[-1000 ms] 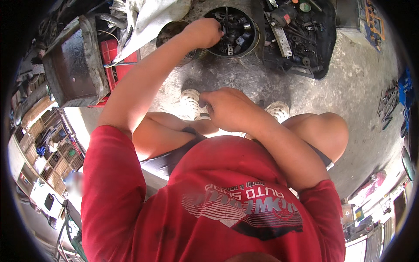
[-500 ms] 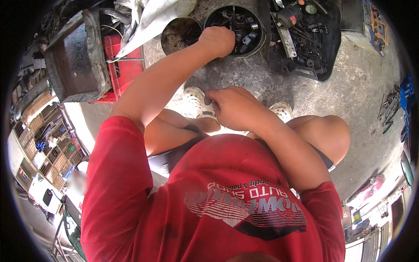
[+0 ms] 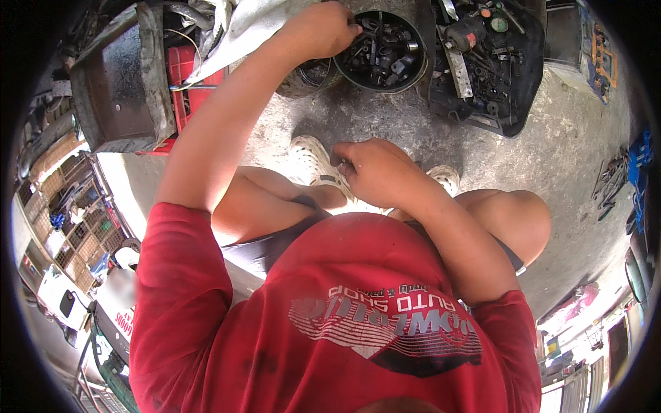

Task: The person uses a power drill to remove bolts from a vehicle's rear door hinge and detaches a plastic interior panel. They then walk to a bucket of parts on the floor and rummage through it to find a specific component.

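Observation:
My left hand (image 3: pixel 322 30) is closed above a dirty round tin (image 3: pixel 301 84), beside the left rim of a dark round bucket (image 3: pixel 421 71). Its fingertips curl toward the bucket, and the back of the hand hides whatever they hold. Inside the bucket lie several dark, oily metal parts (image 3: pixel 385 55). The arm and hand cover much of the tin's opening. My right hand (image 3: pixel 379 171) hangs above my shoes, fingers curled in and thumb against them; anything in that grip is too small or hidden to name.
A black tray (image 3: pixel 506 124) of greasy metal parts stands right of the bucket. On the left, a grimy metal pan (image 3: pixel 117 96) sits by a red crate (image 3: pixel 180 65), near a white sheet (image 3: pixel 251 27). Tools (image 3: pixel 609 180) lie on the floor far right. Light clogs (image 3: pixel 310 162) are on my feet.
My left hand has moved left and away from me, off the bucket's opening to beside its rim. The tin now appears closer to the bucket. My right hand stays nearly in place.

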Motion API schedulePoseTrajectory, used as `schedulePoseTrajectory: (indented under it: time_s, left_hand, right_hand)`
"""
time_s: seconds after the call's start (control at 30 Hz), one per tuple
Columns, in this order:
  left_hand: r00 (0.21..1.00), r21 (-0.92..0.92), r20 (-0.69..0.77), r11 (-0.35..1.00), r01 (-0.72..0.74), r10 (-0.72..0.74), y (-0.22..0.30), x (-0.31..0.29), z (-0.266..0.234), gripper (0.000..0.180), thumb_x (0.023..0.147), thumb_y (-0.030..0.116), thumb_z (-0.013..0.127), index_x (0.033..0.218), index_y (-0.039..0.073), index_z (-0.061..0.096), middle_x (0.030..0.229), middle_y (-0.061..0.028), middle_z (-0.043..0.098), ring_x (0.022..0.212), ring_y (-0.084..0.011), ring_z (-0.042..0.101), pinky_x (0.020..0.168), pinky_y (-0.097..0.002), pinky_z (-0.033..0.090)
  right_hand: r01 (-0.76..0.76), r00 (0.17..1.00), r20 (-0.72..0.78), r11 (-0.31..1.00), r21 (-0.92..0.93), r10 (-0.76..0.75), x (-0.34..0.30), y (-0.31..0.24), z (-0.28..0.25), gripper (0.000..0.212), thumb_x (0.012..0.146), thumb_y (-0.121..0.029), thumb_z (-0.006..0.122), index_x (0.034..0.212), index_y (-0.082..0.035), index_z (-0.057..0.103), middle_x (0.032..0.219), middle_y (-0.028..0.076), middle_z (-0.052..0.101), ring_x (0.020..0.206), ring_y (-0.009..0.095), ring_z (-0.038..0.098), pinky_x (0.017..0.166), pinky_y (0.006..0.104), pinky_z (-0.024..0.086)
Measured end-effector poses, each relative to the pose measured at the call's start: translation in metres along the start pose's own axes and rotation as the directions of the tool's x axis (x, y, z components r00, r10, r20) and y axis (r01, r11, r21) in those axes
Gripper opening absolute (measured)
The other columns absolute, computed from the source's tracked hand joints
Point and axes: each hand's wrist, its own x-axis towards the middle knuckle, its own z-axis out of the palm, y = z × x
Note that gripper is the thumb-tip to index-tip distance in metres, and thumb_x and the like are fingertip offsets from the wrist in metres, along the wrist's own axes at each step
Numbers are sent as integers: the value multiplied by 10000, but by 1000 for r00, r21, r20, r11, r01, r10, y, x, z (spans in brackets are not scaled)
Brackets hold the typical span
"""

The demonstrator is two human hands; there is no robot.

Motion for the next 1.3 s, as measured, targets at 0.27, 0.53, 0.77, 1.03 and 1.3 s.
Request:
schedulePoseTrajectory:
  time_s: [0.27, 0.53, 0.77, 1.03, 1.3]
  left_hand:
    - [999, 316, 40, 949, 11, -25, 14, -16, 10, 243, 965, 232, 618, 936, 46, 773, 982, -195, 760, 917, -393, 742, 808, -505, 599]
    - [959, 280, 234, 933, -226, 162, 41, -5, 47, 214, 913, 195, 647, 931, 44, 798, 992, -194, 764, 943, -368, 747, 820, -474, 598]
    - [974, 189, 227, 982, -29, -15, 34, -1, -1, 295, 952, 276, 653, 1021, 17, 775, 1021, -244, 750, 995, -416, 729, 874, -513, 576]
    - [982, 482, 113, 856, -189, 153, 32, 0, 24, 198, 885, 124, 641, 970, 65, 810, 1013, -163, 783, 958, -330, 773, 801, -439, 620]
    - [993, 505, 95, 857, -105, 66, 55, -7, 47, 186, 889, 122, 642, 941, 60, 810, 1011, -150, 785, 963, -313, 776, 800, -427, 627]
  right_hand:
    - [27, 999, -26, 1000, 4, -27, 4, -2, 2, 290, 926, -127, 579, 1166, -43, 719, 1040, 240, 735, 1012, 451, 686, 914, 537, 527]
    - [31, 998, -55, 999, 16, -31, 2, -1, 7, 276, 909, -103, 583, 1140, -48, 724, 1029, 223, 741, 986, 444, 692, 887, 529, 537]
    - [28, 997, -74, 999, 22, -26, -5, 3, 11, 281, 904, -108, 573, 1134, -52, 725, 1005, 224, 738, 980, 444, 690, 880, 530, 533]
    - [82, 995, -63, 996, 23, -80, -1, -2, 10, 268, 897, -102, 566, 1106, -56, 727, 983, 238, 728, 979, 439, 688, 874, 531, 526]
    - [61, 993, -106, 998, 29, -58, -9, 2, 6, 265, 878, -110, 581, 1086, -52, 735, 975, 246, 728, 972, 436, 691, 869, 526, 528]
